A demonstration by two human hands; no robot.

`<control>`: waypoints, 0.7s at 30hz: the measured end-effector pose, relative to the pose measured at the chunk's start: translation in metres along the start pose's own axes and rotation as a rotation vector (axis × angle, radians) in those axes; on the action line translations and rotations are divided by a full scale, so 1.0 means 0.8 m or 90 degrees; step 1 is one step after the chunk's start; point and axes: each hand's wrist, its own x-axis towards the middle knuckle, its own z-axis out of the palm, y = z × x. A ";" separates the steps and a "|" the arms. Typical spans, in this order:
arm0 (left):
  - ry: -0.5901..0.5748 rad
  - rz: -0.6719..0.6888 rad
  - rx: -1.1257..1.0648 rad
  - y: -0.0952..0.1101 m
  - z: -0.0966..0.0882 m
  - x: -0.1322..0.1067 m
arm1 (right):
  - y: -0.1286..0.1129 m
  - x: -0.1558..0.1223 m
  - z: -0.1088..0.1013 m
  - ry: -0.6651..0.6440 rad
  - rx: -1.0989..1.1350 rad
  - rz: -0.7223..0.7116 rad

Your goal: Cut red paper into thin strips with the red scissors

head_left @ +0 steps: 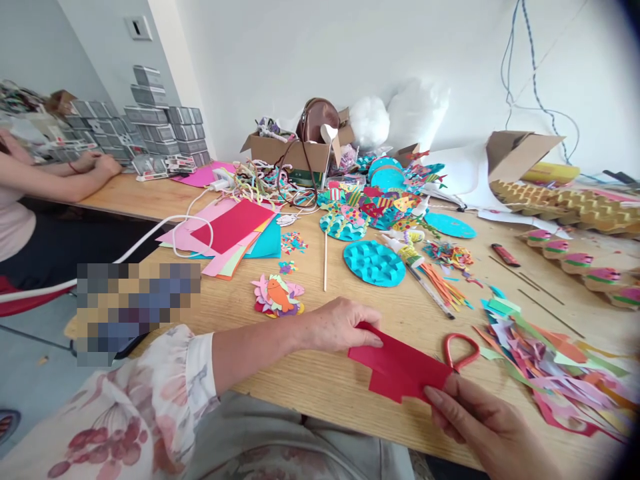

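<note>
A piece of red paper (400, 363) with a stepped, cut lower edge is stretched between my two hands above the table's near edge. My left hand (345, 325) pinches its upper left corner, thumb on top. At the lower right end, my right hand (465, 410) grips the paper between thumb and fingers. Just behind the right hand lie scissors with red handles (461, 353); their blades are hidden by the paper and hand. Left of my left hand is a small pile of fish-shaped paper cutouts (279, 295).
Paper scraps (555, 367) are heaped at the right. Coloured paper sheets (235, 230), a blue textured oval (374, 263), a wooden stick (325, 260) and a glue bottle (403, 248) lie beyond my hands. A white cable (150, 237) crosses the left side. Another person's hands (97, 163) rest at far left.
</note>
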 end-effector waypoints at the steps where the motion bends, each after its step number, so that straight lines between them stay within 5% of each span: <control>1: 0.009 -0.005 0.000 -0.001 -0.002 0.000 | 0.002 -0.001 -0.006 -0.006 -0.016 0.000; 6: 0.009 0.001 -0.006 -0.001 -0.002 0.001 | -0.006 -0.004 -0.020 0.068 -0.087 -0.018; 12: -0.030 0.032 0.002 0.003 0.004 0.001 | -0.003 -0.003 0.004 -0.009 -0.087 -0.013; 16: -0.013 0.010 0.007 0.000 -0.005 -0.001 | 0.004 -0.008 -0.005 -0.034 -0.066 -0.019; 21: -0.019 -0.022 0.008 0.003 -0.016 -0.004 | -0.019 -0.019 -0.023 0.075 -0.085 -0.020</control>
